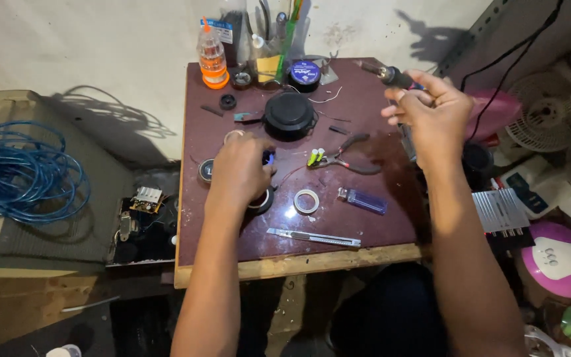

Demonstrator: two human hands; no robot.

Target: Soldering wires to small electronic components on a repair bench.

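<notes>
Both hands are working: left hand (238,168) is pressing closed on a small part on the surface (378,228), right hand (434,112) is gripping the soldering iron (391,76) raised, which should come down steadily.

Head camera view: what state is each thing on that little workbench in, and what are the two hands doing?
Left hand: resting on a small dark part, fingers curled on it.
Right hand: raised, gripping a soldering iron, tip pointing away.
Pliers: lying flat, handles spread.
Utility knife: lying flat near the table's front edge.
Lighter: lying on its side.
White tape roll: lying flat.
Orange bottle: upright, capped.
</notes>
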